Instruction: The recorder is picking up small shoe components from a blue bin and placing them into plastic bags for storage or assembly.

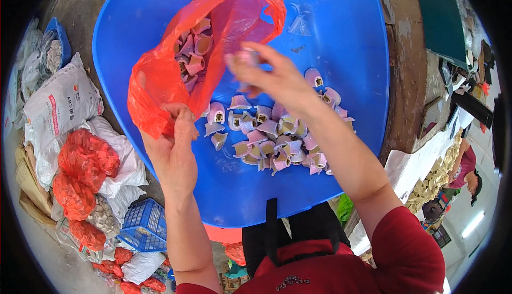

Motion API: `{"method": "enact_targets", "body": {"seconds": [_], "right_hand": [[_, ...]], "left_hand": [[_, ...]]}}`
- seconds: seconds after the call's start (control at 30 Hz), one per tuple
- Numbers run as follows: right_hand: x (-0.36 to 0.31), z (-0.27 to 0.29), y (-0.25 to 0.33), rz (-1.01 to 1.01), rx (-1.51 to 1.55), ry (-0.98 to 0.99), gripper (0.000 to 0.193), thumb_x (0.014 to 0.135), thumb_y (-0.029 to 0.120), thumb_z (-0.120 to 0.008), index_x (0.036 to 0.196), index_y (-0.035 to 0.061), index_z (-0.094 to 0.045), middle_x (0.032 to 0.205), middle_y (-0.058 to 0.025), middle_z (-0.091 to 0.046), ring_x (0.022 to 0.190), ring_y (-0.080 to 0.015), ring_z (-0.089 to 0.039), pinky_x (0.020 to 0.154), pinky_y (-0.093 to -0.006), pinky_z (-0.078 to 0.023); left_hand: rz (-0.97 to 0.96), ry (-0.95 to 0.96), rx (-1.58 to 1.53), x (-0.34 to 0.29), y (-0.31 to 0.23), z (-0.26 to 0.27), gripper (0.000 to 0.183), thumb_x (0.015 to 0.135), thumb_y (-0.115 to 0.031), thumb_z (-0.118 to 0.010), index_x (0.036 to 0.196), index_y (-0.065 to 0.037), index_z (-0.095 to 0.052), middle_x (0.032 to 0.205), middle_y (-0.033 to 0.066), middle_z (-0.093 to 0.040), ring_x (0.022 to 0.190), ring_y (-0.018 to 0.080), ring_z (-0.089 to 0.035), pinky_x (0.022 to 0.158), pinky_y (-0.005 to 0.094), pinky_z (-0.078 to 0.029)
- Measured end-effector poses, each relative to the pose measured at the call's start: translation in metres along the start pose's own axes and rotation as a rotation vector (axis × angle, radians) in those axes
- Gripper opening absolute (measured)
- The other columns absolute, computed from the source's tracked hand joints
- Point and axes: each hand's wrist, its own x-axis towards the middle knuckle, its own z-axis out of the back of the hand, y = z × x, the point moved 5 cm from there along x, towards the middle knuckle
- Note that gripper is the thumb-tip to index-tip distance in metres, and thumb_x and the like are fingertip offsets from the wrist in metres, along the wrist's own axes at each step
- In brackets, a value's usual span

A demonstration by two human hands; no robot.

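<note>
My left hand [175, 152] grips the lower edge of a thin red plastic bag [146, 94], which lies with its mouth open in a large blue tub [341, 25]. Inside the bag show several small pink hollow pieces [196, 54] with flared edges and brownish insides. At the bag's right side, my right hand [269, 78] is closed and blurred by motion. A pinkish piece [248, 57] shows between its fingers, its shape smeared. Below and beside that hand, a loose heap of similar pink pieces [274, 143] spreads over the tub's floor, partly hidden by my right forearm.
A clear plastic scrap [300, 26] lies in the tub's far part. White sacks [66, 99], knotted red bags [80, 166] and a blue crate [144, 224] crowd the floor at left. Worn wooden furniture [405, 70] borders the tub's right. Another person [466, 168] is farther right.
</note>
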Motion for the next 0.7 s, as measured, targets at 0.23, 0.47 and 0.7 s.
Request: {"method": "enact_targets", "body": {"seconds": [0.23,0.47,0.7], "right_hand": [[0.005,-0.01,-0.04,0.122,-1.074,-0.06,0.064,0.069,0.05,-0.069,0.115,0.0069,-0.056,0.117,-0.0198,-0.049,0.111,-0.0352,-0.041,0.089,-0.0444,-0.039],[0.018,-0.059,-0.122,0.241,-1.281,-0.107,0.041,0.067,0.028,-0.071,0.105,0.0143,-0.061,0.117,-0.0077,-0.046,0.106,-0.0306,-0.041,0.083,-0.0479,-0.039],[0.002,0.016,-0.081,-0.025,-0.107,-0.147,0.035,0.08,0.025,-0.064,0.107,0.005,-0.059,0.096,-0.0105,-0.059,0.09,-0.0193,-0.055,0.075,-0.0307,-0.044]], "left_hand": [[-0.029,-0.052,0.018,0.004,-0.01,-0.004,0.058,0.09,-0.002,-0.045,0.141,-0.008,-0.018,0.077,0.0041,-0.05,0.059,0.0086,-0.041,0.058,0.0229,-0.036],[-0.028,-0.057,0.022,0.001,-0.012,-0.006,0.057,0.09,-0.002,-0.045,0.141,-0.008,-0.019,0.077,0.004,-0.05,0.06,0.0084,-0.041,0.058,0.0229,-0.036],[-0.018,-0.047,0.008,0.0,-0.006,-0.001,0.056,0.09,-0.002,-0.045,0.14,-0.006,-0.02,0.076,0.0037,-0.049,0.061,0.0085,-0.041,0.059,0.0233,-0.037]]}}
